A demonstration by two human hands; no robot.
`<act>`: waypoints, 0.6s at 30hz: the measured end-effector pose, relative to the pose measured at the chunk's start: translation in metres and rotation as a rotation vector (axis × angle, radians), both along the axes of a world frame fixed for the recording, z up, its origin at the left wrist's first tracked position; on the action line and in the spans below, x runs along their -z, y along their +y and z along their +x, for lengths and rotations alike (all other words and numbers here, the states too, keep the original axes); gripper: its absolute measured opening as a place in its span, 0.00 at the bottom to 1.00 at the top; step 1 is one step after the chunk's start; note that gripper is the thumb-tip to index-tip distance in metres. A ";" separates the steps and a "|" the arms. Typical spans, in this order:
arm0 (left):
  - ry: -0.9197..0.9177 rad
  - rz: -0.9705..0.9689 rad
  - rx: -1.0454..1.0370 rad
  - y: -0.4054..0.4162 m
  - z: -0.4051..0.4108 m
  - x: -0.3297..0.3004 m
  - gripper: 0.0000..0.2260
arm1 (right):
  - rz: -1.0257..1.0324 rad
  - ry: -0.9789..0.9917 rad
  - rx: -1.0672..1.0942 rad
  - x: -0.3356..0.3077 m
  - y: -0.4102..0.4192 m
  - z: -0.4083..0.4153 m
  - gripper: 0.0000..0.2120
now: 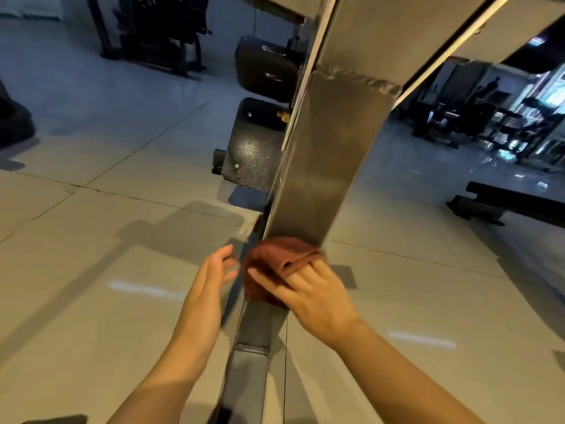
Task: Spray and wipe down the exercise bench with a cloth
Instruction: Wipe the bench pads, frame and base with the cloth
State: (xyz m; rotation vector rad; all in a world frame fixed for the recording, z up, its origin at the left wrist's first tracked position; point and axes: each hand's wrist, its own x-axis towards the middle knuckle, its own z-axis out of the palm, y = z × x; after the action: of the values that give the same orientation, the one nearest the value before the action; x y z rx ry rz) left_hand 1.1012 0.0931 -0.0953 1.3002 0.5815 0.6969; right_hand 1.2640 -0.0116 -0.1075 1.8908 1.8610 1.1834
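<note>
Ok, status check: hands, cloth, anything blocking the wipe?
Right hand pressing brown cloth at foot of steel upright. Left hand open beside it, empty. No spray bottle in view. Nothing blocking.

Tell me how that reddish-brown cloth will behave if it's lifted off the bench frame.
The reddish-brown cloth is bunched and folded under the right hand, so it is probably floppy and would droop. It looks soft and thin, likely light. Pressed against the metal frame post, it seems apt to slide.

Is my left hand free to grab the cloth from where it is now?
Probably yes. The left hand is open, empty and right beside the cloth, with nothing between them, though the right hand already grips it.
</note>
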 end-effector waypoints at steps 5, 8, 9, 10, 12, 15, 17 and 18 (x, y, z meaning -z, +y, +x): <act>0.093 -0.066 0.061 -0.011 -0.009 0.034 0.17 | 0.216 0.126 -0.058 -0.028 -0.002 -0.008 0.28; 0.140 -0.105 0.105 -0.017 -0.018 0.056 0.12 | 0.454 0.135 -0.021 -0.075 0.014 0.000 0.25; 0.153 -0.115 0.107 -0.018 -0.020 0.060 0.11 | 0.469 0.123 -0.014 -0.079 0.018 0.001 0.24; 0.165 -0.121 0.101 -0.019 -0.022 0.063 0.09 | 0.465 0.117 -0.015 -0.074 0.021 0.002 0.23; 0.205 -0.104 0.084 -0.018 -0.023 0.067 0.11 | 0.412 0.114 -0.007 -0.045 0.021 0.000 0.23; 0.292 -0.053 0.050 -0.020 -0.028 0.074 0.14 | 0.211 0.085 0.020 0.026 0.011 -0.002 0.23; 0.332 -0.025 0.061 -0.024 -0.035 0.081 0.10 | 0.032 0.078 0.049 0.074 0.005 -0.004 0.25; 0.362 -0.013 0.068 -0.025 -0.038 0.085 0.08 | -0.067 0.074 0.065 0.093 0.002 -0.007 0.25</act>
State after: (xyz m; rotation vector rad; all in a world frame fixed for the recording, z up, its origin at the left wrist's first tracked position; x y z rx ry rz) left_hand 1.0631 0.0677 -0.1806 1.4384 0.8274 0.4017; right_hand 1.2566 -0.0094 -0.2004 1.9672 1.8370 1.0317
